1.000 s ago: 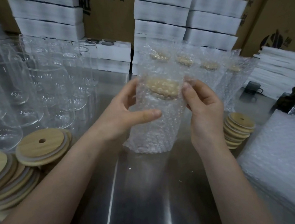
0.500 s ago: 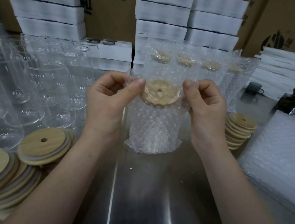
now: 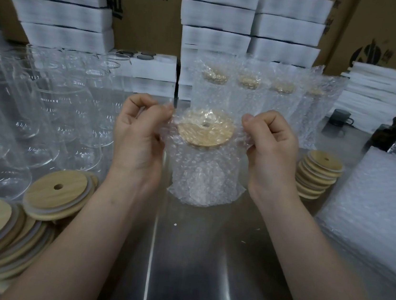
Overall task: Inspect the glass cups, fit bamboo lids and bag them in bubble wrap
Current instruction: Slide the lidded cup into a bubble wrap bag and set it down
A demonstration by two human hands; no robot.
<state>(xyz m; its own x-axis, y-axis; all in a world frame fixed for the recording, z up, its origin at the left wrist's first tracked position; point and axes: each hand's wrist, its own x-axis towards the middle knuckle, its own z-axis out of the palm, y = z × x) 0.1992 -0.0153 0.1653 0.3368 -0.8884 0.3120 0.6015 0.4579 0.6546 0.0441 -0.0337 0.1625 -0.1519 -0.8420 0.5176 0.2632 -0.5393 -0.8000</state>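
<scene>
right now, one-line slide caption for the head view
Left hand and right hand pinch the top of a bubble wrap bag holding a glass cup with bamboo lid; bagged cups behind.

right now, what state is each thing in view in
left hand: pinches the bag's top edge
right hand: pinches the opposite top edge
bubble wrap bag: standing upright, top held at both sides
bamboo lid: fitted on the cup inside that bag
back row of cups: lidded, bagged, upright
bare glass cups: no lids, no bags
loose lids: piled, unused
spare bags: stacked flat
</scene>
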